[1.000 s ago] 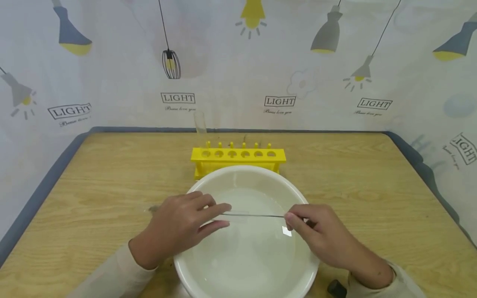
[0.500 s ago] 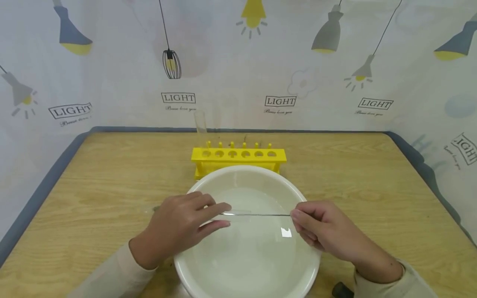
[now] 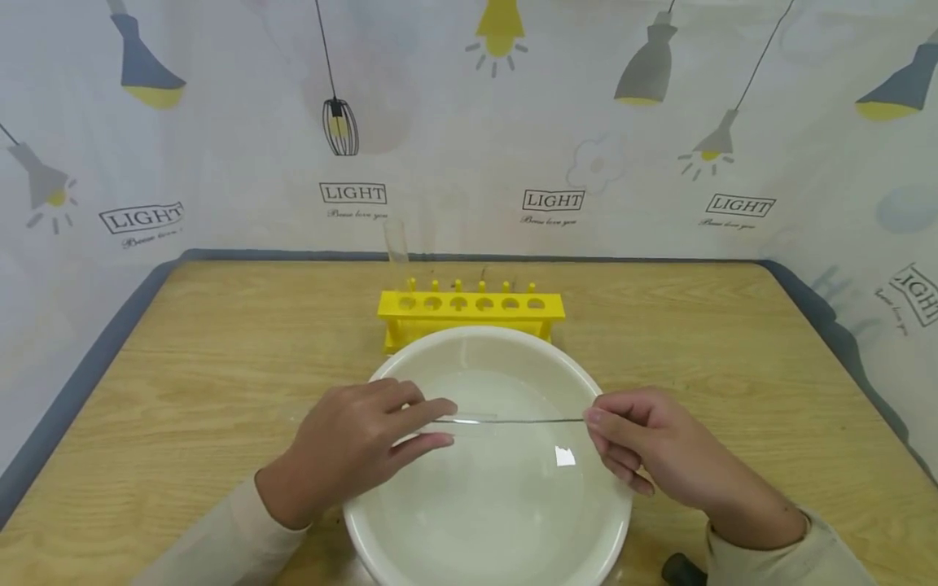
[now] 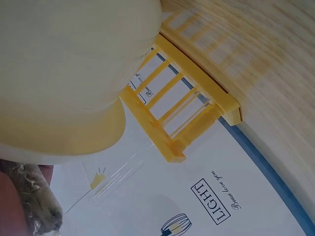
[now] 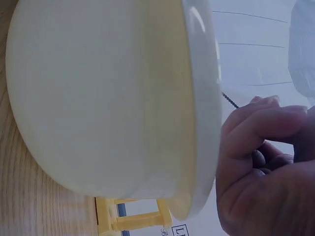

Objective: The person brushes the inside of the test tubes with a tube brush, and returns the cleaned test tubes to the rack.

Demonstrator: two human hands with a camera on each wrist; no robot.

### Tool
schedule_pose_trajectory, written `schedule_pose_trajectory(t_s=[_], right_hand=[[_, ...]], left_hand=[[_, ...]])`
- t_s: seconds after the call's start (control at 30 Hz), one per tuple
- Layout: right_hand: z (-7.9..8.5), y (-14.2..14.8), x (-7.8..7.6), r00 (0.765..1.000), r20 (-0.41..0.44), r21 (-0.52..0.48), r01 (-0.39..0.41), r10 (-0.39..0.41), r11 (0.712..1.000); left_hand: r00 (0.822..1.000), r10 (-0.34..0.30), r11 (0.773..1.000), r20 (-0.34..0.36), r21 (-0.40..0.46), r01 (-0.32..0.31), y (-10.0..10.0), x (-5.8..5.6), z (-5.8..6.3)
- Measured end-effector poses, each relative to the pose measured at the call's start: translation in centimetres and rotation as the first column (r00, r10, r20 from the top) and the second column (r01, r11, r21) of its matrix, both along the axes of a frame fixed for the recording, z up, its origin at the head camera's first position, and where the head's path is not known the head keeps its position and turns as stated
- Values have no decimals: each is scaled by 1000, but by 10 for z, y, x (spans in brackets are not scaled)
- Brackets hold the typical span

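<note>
Over the white basin (image 3: pixel 357 529), my left hand (image 3: pixel 359 443) holds a clear glass test tube (image 3: pixel 484 416) lying roughly level, its mouth end pointing right. Out of that end runs the thin twisted wire of a test tube brush (image 3: pixel 542 421). My right hand (image 3: pixel 652 439) pinches the wire's far end between thumb and fingers, above the basin's right rim. In the left wrist view the grey bristles (image 4: pixel 39 201) show inside the glass beside my fingers. The right wrist view shows a short piece of dark wire (image 5: pixel 230 100) reaching my fingertips.
Water stands in the basin. Behind it is a yellow test tube rack (image 3: pixel 471 306) with an upright test tube (image 3: pixel 396 244) at its left end. A dark cylindrical object (image 3: pixel 681 570) lies beside the right sleeve. A printed sheet (image 3: pixel 454 146) backs the wooden table (image 3: pixel 220 342).
My right hand has drawn the brush wire rightward, so more of it shows between the hands. The bristles left of my left hand have slipped out of sight there. My left hand has stayed nearly still.
</note>
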State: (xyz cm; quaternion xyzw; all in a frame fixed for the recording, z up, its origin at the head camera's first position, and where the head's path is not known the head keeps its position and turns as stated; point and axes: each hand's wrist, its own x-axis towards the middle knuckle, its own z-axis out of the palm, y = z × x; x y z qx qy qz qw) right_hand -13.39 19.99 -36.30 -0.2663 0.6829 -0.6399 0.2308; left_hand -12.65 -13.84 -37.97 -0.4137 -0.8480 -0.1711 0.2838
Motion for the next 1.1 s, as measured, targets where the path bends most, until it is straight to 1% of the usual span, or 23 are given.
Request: schedule_pose_trajectory(t_s=[0.1, 0.23, 0.3, 0.43, 0.53, 0.57, 0.63, 0.7, 0.73, 0.8, 0.83, 0.87, 0.9, 0.93, 0.97, 1.03, 1.1], right_hand=[[0, 3, -2, 998, 64, -33, -14, 16, 999], [0, 5, -5, 985, 159, -121, -52, 71, 991], [0, 6, -7, 980, 178, -147, -64, 90, 987], [2, 9, -8, 975, 208, -125, -48, 73, 991], [3, 10, -9, 973, 216, -122, -53, 79, 991], [3, 10, -10, 975, 207, -119, -58, 82, 991], [4, 11, -11, 984, 164, -75, -59, 71, 995], [6, 12, -10, 996, 82, 10, -42, 41, 999], [7, 13, -10, 999, 28, 56, -29, 28, 998], [10, 14, -8, 996, -90, 169, 19, -4, 985], [11, 14, -7, 989, -149, 208, 39, -8, 977], [11, 15, -6, 977, -214, 238, 59, -7, 969], [11, 15, -6, 958, -287, 263, 75, 4, 962], [11, 16, -5, 933, -360, 285, 90, 20, 954], [10, 16, -5, 903, -428, 298, 104, 36, 949], [9, 17, -5, 834, -548, 305, 124, 68, 944], [7, 17, -6, 766, -637, 305, 140, 92, 942]], left_hand=[[1000, 10, 1000, 14, -10, -10, 0, 0, -1], [1000, 7, 1000, 4, -6, -7, -1, 0, -1], [1000, 3, 1000, -1, -4, -3, -1, 0, -1], [1000, -11, 1000, -17, 15, 11, 0, -1, -1], [1000, -19, 999, -21, 32, 19, 0, -2, -1], [1000, -20, 999, -18, 39, 21, 0, -2, -1], [1000, -15, 999, 15, 40, 15, 0, -2, -2], [999, -2, 1000, 54, 30, 0, 0, -2, -2], [997, 4, 1000, 73, 25, -6, -1, -2, -2], [994, 22, 1000, 111, 5, -22, -1, -1, -2], [993, 23, 1000, 118, 3, -24, -1, -1, -2], [992, 27, 1000, 124, -3, -27, -2, -2, -2], [991, 28, 1000, 127, -4, -28, -2, -1, -2], [991, 27, 1000, 129, -3, -27, -2, -2, -2], [991, 27, 1000, 128, -2, -27, -2, -2, -2], [991, 29, 1000, 127, -2, -29, -2, -2, -2], [991, 35, 999, 127, -7, -34, -2, -2, -2]])
